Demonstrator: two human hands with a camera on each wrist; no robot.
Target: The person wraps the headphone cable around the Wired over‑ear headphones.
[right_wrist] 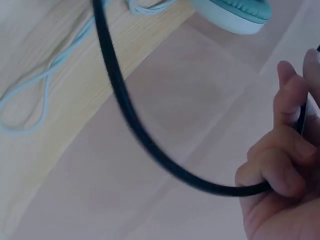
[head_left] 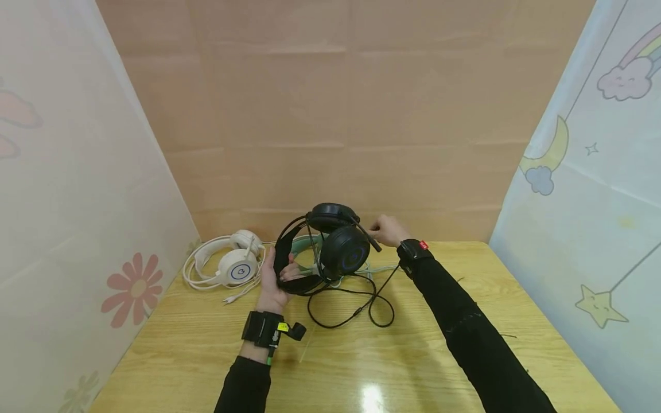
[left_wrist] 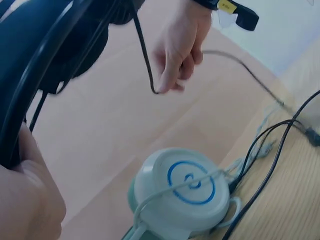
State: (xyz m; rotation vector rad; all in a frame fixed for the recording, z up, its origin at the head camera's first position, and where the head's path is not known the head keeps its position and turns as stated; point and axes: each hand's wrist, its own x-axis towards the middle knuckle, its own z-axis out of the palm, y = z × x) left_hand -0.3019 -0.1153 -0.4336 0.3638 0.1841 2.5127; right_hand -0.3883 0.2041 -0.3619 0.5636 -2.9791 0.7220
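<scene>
"Across the lower half of the frame I work over a wood-grain table (head_left: 175, 355). At the centre, raised off it, is the black over-ear headset (head_left: 345, 250)."

"Any others?"

"A white headset (head_left: 237, 267) lies left of centre, and a green-and-white headset (left_wrist: 182, 212) sits behind the black one."

"And your hands?"

"My left hand (head_left: 276, 287), just left of centre, has its fingers curled round the padded headband (head_left: 284, 252). My right hand (head_left: 391, 230), right of the black one, pinches the black cable (right_wrist: 131, 116) between bent fingers."

"Which step is that?"

"Handling the cable, I'd judge: the headset is up, but loose loops trail below it, mid-frame."

"What does the next move call for?"

"A steady left hold, I think, while the right draws in the slack without snagging the green-and-white headset or the slim microphone boom (head_left: 377, 247)."
</scene>
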